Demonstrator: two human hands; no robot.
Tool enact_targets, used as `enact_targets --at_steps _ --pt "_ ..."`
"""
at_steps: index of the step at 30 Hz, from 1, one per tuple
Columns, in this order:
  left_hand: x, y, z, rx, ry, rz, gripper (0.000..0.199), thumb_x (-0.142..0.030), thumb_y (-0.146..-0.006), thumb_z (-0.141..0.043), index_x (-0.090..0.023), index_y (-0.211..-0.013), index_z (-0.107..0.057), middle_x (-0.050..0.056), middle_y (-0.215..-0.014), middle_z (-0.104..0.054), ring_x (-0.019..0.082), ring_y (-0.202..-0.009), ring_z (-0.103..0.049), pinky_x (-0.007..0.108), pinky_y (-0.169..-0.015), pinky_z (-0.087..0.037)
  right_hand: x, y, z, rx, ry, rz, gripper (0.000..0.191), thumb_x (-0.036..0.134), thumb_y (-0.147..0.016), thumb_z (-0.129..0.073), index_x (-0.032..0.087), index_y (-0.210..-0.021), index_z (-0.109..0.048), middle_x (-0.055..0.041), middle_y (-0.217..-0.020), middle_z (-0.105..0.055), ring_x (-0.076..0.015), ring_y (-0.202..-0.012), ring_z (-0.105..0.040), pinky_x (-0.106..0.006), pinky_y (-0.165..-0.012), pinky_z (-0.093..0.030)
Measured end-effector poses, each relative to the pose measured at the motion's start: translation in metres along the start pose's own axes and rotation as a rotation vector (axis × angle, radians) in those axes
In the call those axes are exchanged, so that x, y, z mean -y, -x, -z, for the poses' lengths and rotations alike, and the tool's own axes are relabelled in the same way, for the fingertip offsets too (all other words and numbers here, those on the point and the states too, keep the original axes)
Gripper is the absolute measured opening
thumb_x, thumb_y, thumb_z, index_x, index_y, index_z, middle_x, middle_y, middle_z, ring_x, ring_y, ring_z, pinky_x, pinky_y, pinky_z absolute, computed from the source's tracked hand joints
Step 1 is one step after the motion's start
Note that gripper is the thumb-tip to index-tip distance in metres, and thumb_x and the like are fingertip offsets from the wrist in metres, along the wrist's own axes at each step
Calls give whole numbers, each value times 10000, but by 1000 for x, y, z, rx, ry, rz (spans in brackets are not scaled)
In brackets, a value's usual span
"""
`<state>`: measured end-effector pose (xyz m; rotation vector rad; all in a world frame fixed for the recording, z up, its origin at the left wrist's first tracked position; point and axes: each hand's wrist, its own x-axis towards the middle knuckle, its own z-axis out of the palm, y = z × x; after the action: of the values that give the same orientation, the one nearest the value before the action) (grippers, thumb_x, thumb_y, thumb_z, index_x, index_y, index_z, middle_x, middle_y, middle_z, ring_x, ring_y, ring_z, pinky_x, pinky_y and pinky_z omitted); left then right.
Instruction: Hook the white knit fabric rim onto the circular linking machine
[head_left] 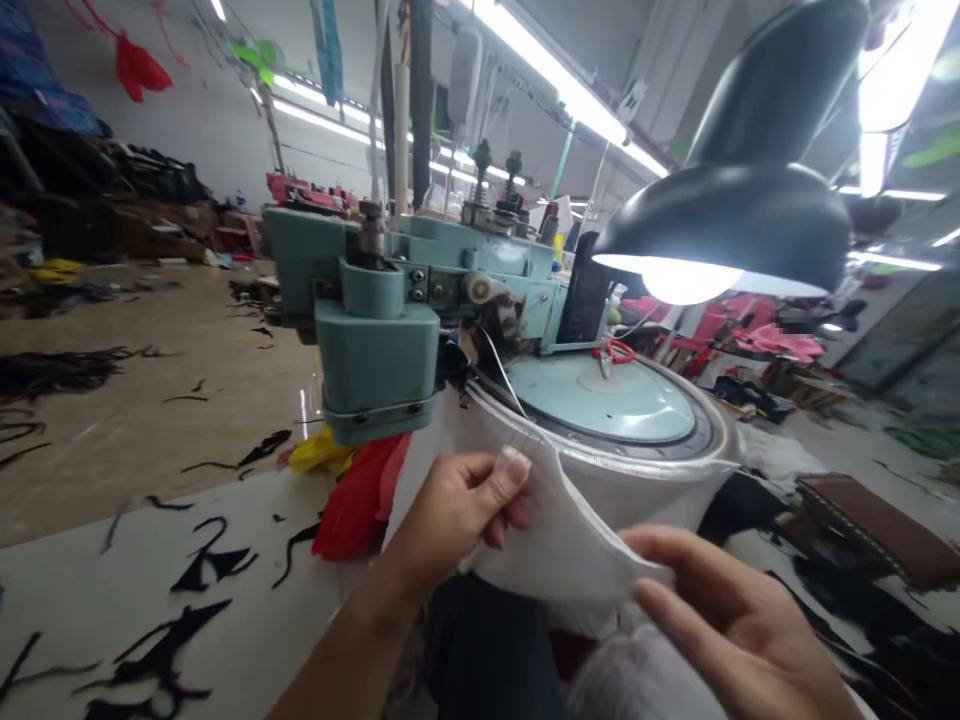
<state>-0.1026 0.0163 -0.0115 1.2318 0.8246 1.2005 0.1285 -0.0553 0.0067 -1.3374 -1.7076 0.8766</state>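
White fabric [525,530] hangs from the toothed rim of a round dial plate [600,395] on a green machine [382,350]. My left hand [476,495] pinches a small white piece between thumb and fingers, in front of the fabric; a few thin pins or needles seem to stick up from it. My right hand [727,610] holds the free edge of the white fabric between thumb and fingers, to the right and lower down. A white strip [504,372] runs from the machine head down to the fabric.
A dark lamp [727,230] hangs at the upper right over the dial. Red-handled scissors [611,355] lie on the dial. Red cloth [360,500] and yellow cloth are beside the machine. Black scraps [176,640] litter the floor. A brown stool [881,525] stands at the right.
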Motion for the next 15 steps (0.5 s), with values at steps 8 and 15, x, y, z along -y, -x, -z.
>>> enact_targets --at_steps 8,15 --pt "8 -3 -11 -58 -18 6 536 -642 -772 -688 -109 -720 -674 40 -561 -640 73 -409 -492 176 -406 -369 28 -20 5 -312 47 123 337 471 -861 -646 200 -681 -730 -6 -535 -610 -150 -481 -592 -176 -398 -453" --pt "-2 1 -22 -30 -66 50 560 -678 -745 -687 -119 -720 -670 38 -554 -635 81 -408 -499 178 -403 -374 27 -36 2 -368 -150 74 309 481 -803 -720 184 -715 -711 -29 -631 -674 -140 -504 -586 -185 -433 -484"
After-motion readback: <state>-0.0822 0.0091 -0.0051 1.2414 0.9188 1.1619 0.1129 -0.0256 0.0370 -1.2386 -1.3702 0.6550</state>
